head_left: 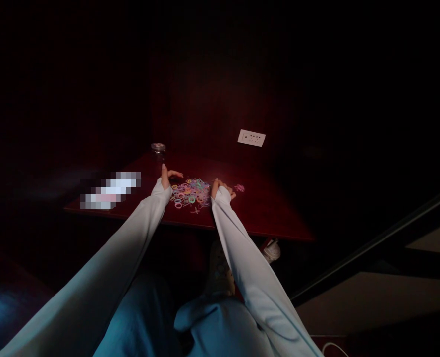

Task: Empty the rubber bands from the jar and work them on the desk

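Observation:
A loose pile of small colourful elastic hair ties (192, 193) lies on the dark red table (264, 218), rings and thin bands mixed together. At its left edge is my left hand (168, 177), thumb up and a finger stretched out over the pile, with nothing visible in it. My right hand (224, 189) rests at the pile's right edge with its fingers bent together; whatever they hold, if anything, is hidden. Just beyond those fingers sits a small separate heap of pink bands (239, 188).
A clear lidded jar (158, 148) stands at the table's back left. On the left side lies a bright, pixelated object (110, 192). A white power outlet (251, 138) is set in the dark wall behind. Below the table's front edge a shoe (272, 250) shows.

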Demonstrator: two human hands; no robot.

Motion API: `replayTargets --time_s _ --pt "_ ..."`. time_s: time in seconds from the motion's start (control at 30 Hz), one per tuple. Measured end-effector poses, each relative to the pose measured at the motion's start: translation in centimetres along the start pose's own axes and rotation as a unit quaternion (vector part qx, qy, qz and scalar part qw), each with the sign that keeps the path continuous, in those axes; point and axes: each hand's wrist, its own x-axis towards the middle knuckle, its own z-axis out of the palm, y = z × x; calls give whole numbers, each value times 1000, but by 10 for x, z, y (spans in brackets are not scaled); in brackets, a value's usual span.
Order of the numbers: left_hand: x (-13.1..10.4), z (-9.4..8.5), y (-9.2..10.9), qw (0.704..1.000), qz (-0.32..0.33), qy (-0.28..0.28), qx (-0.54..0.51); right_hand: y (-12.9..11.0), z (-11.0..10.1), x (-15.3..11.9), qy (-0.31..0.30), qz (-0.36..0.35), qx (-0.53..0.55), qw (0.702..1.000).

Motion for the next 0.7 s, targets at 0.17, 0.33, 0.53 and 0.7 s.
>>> replayTargets --time_s 0.17,0.33,0.53,0.7 --pt "-3 0 3 1000 5 -4 9 2 5 -3 -34 -55 -15 998" --pt "-2 0 3 999 12 -8 35 4 12 -4 -67 -185 -16 980" --pt "-3 0 5 999 14 -8 50 0 5 -15 -47 -278 -48 958" --pt "-2 0 6 999 12 -15 49 -5 -1 -23 -113 -399 -61 908"
